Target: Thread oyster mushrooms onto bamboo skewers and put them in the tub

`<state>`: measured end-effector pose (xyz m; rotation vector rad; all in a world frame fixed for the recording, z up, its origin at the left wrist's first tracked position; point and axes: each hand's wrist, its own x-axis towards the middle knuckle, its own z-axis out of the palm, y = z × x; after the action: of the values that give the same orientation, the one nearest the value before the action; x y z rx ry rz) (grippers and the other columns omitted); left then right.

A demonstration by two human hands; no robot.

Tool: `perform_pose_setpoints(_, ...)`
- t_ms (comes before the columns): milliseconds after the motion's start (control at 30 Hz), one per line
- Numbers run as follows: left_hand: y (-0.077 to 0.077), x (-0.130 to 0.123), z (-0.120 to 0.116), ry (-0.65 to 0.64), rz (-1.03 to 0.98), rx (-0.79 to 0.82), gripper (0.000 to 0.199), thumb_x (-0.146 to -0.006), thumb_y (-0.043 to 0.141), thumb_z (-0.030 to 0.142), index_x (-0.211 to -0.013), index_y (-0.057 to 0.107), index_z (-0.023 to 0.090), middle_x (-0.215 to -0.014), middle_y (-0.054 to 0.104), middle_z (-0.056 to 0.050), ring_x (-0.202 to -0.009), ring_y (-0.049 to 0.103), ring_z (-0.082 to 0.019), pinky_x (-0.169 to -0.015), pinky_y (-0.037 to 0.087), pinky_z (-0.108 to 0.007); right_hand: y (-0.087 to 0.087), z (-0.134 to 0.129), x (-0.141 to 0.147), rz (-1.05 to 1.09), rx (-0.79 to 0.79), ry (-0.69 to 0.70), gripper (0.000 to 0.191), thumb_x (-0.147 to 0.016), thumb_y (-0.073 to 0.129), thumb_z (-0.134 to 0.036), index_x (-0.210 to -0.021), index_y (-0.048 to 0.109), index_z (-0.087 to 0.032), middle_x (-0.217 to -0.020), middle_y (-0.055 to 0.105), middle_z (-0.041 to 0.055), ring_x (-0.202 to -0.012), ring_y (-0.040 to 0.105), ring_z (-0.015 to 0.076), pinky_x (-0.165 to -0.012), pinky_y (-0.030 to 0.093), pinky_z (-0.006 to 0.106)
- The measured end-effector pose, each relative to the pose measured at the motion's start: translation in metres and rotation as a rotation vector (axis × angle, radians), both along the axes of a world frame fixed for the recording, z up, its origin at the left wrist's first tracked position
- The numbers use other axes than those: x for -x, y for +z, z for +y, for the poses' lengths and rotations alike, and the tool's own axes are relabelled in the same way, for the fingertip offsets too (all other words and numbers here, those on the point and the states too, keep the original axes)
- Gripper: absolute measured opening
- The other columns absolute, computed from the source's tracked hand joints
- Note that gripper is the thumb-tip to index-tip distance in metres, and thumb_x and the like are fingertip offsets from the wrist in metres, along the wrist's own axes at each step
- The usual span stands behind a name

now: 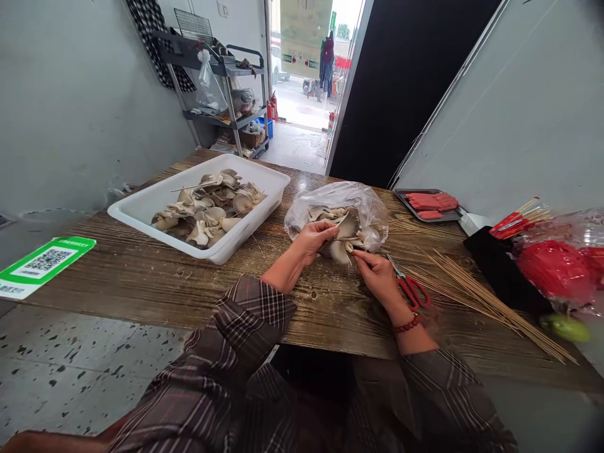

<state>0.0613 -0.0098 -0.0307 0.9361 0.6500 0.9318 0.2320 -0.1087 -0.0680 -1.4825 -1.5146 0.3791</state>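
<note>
A cluster of grey oyster mushrooms (340, 250) is held between both hands, just in front of an open clear plastic bag (372, 202) with more mushrooms inside. My left hand (315, 240) pinches the upper caps from the left. On the right, the thumb and fingertips of my right hand (376, 274) are closed on the lower stem part of the same cluster. Scissors with red handles (414, 292) lie beside my right hand, partly hidden by it. To the left stands a white tub (245, 234) of separated mushrooms, with a thin stick across them.
Bamboo skewers (491, 296) lie at the right of the wooden table (155, 277). Behind them are a black tray (406, 202) of pink pieces, a black box (500, 267) and a red bagged bundle (554, 267). A green QR card (47, 261) lies at the left edge.
</note>
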Motion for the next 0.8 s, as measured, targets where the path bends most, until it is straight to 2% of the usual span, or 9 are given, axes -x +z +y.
perform_pose_setpoints(133,0.0,-0.001,-0.001,-0.028,-0.02,-0.013,0.042,-0.052,0.089,0.042,-0.072,0.069,0.012,-0.065,0.063,0.0,-0.057,0.052,-0.008,-0.055,0.038,-0.021,0.002,0.002,-0.004,0.091,0.085,0.035,0.033,-0.084,0.059,-0.038,-0.1,0.079,-0.018,-0.058,0.067,0.0011,-0.051,0.057,0.0155,-0.054,0.046,0.028)
perform_pose_setpoints(233,0.004,0.004,0.003,-0.03,0.002,-0.035,0.043,-0.061,0.084,0.046,-0.083,0.07,0.011,-0.074,0.067,-0.003,-0.061,0.057,-0.008,-0.057,0.041,-0.02,0.008,0.001,-0.011,0.171,0.078,0.01,0.031,-0.081,0.063,-0.038,-0.097,0.079,-0.017,-0.056,0.062,-0.0004,-0.051,0.052,0.0135,-0.052,0.042,0.027)
perform_pose_setpoints(333,0.009,0.012,0.011,0.08,0.016,-0.038,0.042,-0.07,0.079,0.046,-0.092,0.068,0.012,-0.084,0.071,-0.007,-0.066,0.063,-0.011,-0.062,0.047,-0.023,0.015,-0.001,-0.02,0.279,0.03,-0.049,0.031,-0.078,0.066,-0.039,-0.096,0.078,-0.016,-0.055,0.058,-0.0016,-0.05,0.048,0.0115,-0.05,0.038,0.026)
perform_pose_setpoints(467,0.011,0.018,0.021,0.254,0.042,-0.069,0.026,-0.078,0.072,0.036,-0.085,0.064,0.012,-0.075,0.068,-0.004,-0.059,0.062,-0.009,-0.059,0.048,-0.022,0.021,-0.004,-0.029,0.484,0.002,-0.076,0.036,-0.076,0.071,-0.043,-0.099,0.076,-0.015,-0.055,0.052,-0.0032,-0.046,0.038,0.0078,-0.042,0.025,0.022)
perform_pose_setpoints(567,0.006,0.015,0.024,0.278,0.135,-0.124,0.012,-0.08,0.067,0.025,-0.08,0.065,0.013,-0.068,0.065,-0.002,-0.056,0.058,-0.009,-0.056,0.045,-0.022,0.023,-0.006,-0.031,0.59,-0.011,-0.046,0.034,-0.074,0.074,-0.041,-0.099,0.076,-0.017,-0.057,0.052,-0.0031,-0.048,0.038,0.0074,-0.041,0.021,0.021)
perform_pose_setpoints(667,-0.002,0.011,0.025,0.257,0.298,-0.269,0.005,-0.079,0.064,0.018,-0.079,0.067,0.014,-0.068,0.065,-0.002,-0.059,0.057,-0.011,-0.061,0.045,-0.024,0.026,-0.007,-0.031,0.622,-0.023,-0.02,0.03,-0.075,0.073,-0.039,-0.097,0.075,-0.019,-0.057,0.051,-0.0035,-0.049,0.039,0.0079,-0.04,0.02,0.021)
perform_pose_setpoints(800,-0.011,0.007,0.025,0.248,0.661,-0.652,0.013,-0.078,0.061,0.016,-0.082,0.073,0.018,-0.077,0.068,-0.005,-0.073,0.06,-0.018,-0.074,0.046,-0.03,0.03,-0.007,-0.03,0.626,-0.033,-0.025,0.031,-0.075,0.073,-0.041,-0.097,0.074,-0.019,-0.057,0.049,-0.0039,-0.047,0.036,0.0075,-0.04,0.019,0.021)
